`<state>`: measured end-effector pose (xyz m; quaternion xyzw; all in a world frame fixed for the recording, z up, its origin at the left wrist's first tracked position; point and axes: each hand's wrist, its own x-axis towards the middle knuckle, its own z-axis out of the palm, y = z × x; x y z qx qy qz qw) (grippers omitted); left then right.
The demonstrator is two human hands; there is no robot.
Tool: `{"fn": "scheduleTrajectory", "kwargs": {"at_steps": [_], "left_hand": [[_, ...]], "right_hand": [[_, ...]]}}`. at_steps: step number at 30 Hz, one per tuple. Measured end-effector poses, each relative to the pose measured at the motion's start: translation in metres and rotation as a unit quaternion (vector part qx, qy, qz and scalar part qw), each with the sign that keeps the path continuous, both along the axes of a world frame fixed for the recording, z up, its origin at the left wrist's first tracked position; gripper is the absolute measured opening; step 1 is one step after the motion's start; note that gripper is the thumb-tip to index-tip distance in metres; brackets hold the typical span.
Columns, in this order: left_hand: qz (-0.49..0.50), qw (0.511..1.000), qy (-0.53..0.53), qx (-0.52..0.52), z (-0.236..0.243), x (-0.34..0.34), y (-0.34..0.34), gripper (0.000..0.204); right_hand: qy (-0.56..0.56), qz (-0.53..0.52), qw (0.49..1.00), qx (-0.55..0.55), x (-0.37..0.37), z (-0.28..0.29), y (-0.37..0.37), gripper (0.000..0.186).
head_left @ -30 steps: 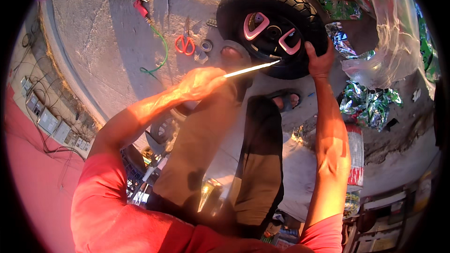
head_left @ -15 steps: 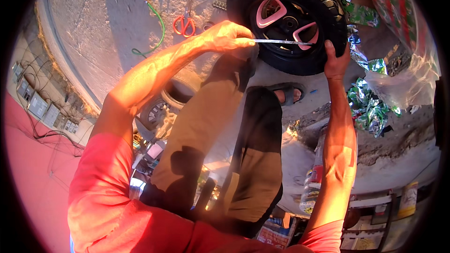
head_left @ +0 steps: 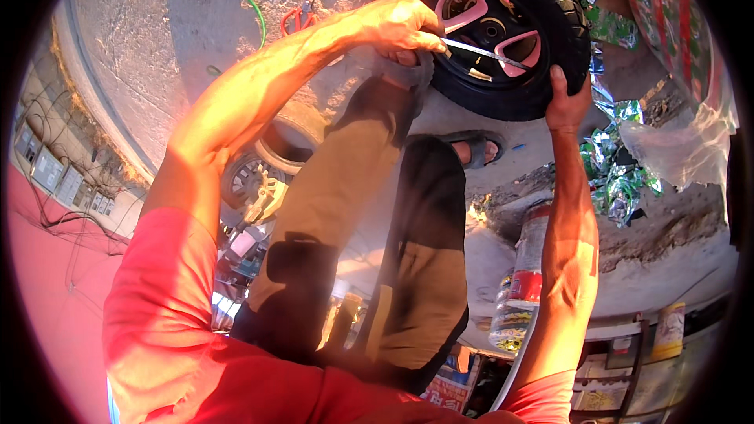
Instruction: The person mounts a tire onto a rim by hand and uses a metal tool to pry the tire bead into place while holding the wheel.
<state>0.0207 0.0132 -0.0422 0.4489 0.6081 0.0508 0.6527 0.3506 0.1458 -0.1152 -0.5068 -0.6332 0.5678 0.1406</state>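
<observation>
A black motorcycle wheel with a pink-and-black rim (head_left: 539, 52) stands tilted on the ground past my feet, its tyre (head_left: 503, 106) mounted round it. My left hand (head_left: 408, 27) is closed round one end of a slim metal tyre lever (head_left: 481, 52). The lever slants across the face of the wheel, its far tip at the rim's right edge by the tyre bead. On the tyre's right side, my right hand (head_left: 569, 102) grips with the thumb on the sidewall; its fingers are hidden behind.
Red-handled scissors (head_left: 292, 19) and a green air hose (head_left: 255, 9) with a red fitting lie at left. Beside my left leg are another tyre (head_left: 284, 148) and a bare rim (head_left: 242, 182). Crumpled foil wrapping (head_left: 616, 177) and clear plastic (head_left: 679, 149) lie at right.
My left hand has moved up and slightly right, tipping the lever from nearly level to a downward slant toward the right. The right hand still holds the tyre; the view has shifted a little.
</observation>
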Motion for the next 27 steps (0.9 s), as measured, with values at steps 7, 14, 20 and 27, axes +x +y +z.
{"fn": "scheduleTrajectory", "kwargs": {"at_steps": [7, 14, 20, 27], "left_hand": [[0.139, 0.984, -0.040, -0.100, 0.038, 0.047, -0.017, 0.036], [0.330, 0.824, -0.222, -0.403, 0.090, 0.101, 0.000, 0.023], [0.518, 0.675, -0.257, -0.458, 0.109, 0.124, 0.033, 0.011], [0.581, 0.651, -0.217, -0.438, 0.131, 0.152, 0.059, 0.014]], "right_hand": [[-0.009, 0.014, 1.000, 0.003, 0.008, -0.006, -0.003, 0.060], [-0.019, 0.020, 1.000, 0.009, 0.013, -0.002, -0.003, 0.061], [-0.051, 0.022, 0.998, 0.009, 0.018, -0.004, 0.000, 0.067], [-0.030, 0.000, 1.000, 0.008, 0.021, -0.007, -0.004, 0.073]]}}
